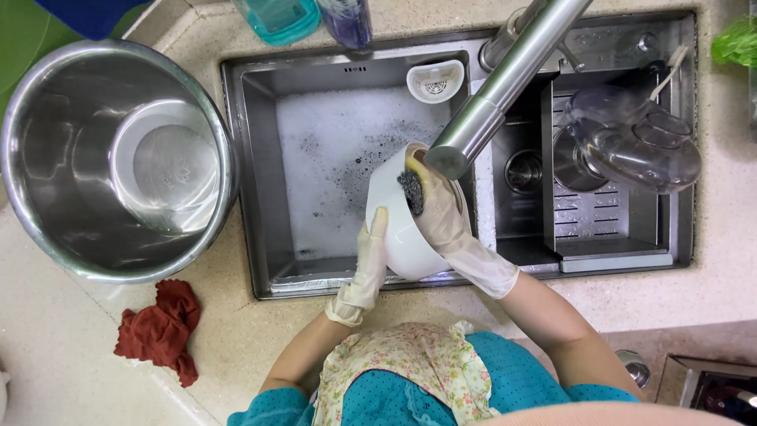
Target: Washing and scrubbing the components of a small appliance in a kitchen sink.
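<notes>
Left hand point(369, 264) grip holds glossy white bowl point(398, 229) | right hand point(441, 213) grip clamps steel-wool scourer point(410, 189)

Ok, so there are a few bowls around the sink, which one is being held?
The white bowl over the soapy left basin. The left hand steadies its side while the right hand presses a scrubbing sponge inside. The big steel bowl sits untouched on the counter.
</notes>
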